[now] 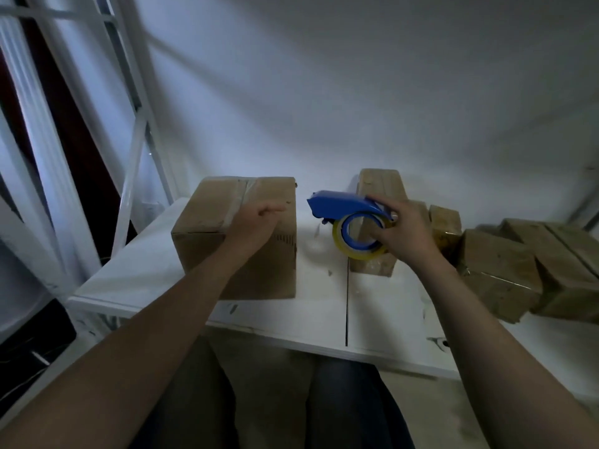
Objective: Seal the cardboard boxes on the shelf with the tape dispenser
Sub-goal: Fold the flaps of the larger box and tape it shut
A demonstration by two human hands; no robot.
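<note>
A large cardboard box point(210, 218) stands on the white shelf point(324, 319), with a strip of clear tape running across its top. My left hand point(256, 222) rests on the box's top near the right front edge, fingers loosely curled and holding nothing. To its right, my right hand point(405, 231) grips a blue tape dispenser point(343, 205) with a yellowish tape roll, held in the air between the big box and a narrow upright box point(379, 183) behind it.
Several smaller cardboard boxes point(505, 267) lie jumbled on the shelf's right side. White metal shelf posts point(136, 150) rise at the left. A white wall stands behind. My legs show below the shelf's front edge.
</note>
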